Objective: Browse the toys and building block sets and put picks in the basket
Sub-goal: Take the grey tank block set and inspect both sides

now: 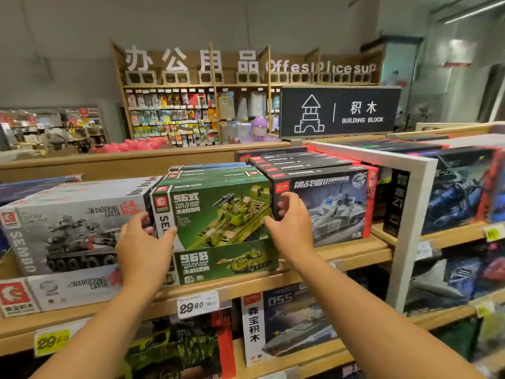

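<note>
A long wooden shelf (341,253) in a shop aisle carries rows of boxed block sets under a black "BUILDING BLOCK" sign (338,112), with an office-supplies rack (175,113) against the grey back wall. The green cardboard tank set box (218,214) stands upright on another green box, wedged between a grey "Wandering Earth" box (73,222) and a dark box with a white tank (328,206). The left hand (142,247) and right hand (292,225) bracket it, fingers curled over its side edges, though whether they truly grip it I cannot tell; a white "29.90" price tag (198,305) hangs below.
</note>
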